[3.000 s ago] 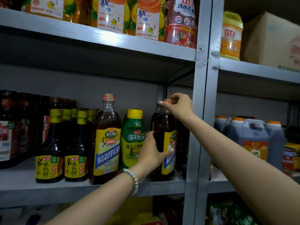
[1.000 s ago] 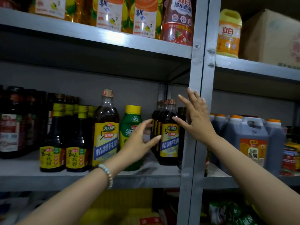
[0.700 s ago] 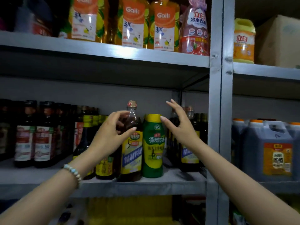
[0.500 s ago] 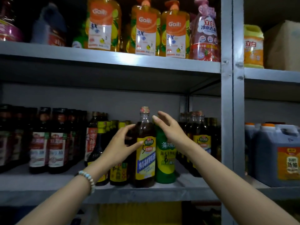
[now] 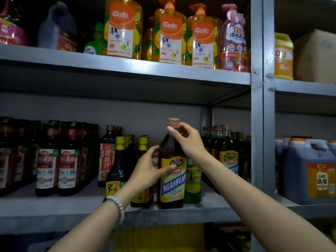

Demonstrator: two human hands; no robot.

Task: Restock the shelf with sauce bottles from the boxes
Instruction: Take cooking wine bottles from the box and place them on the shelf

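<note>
On the shelf (image 5: pixel 54 208), my right hand (image 5: pixel 188 140) pinched the neck of the bottle (image 5: pixel 172 188) and my left hand (image 5: pixel 148 171) curled round its side, I think to stop it tipping.

Light: dim, falling from above and in front; the upper shelf edge (image 5: pixel 141 67) over the grip is glaring pale. Shadow: pooling beneath that edge, darkening the bottle rows (image 5: pixel 56 160) left of where left hand (image 5: pixel 147 171) and right hand (image 5: pixel 187 140) are gripping the tall bottle (image 5: pixel 172 182). Edges: stretching and blurring far from the grip.
</note>
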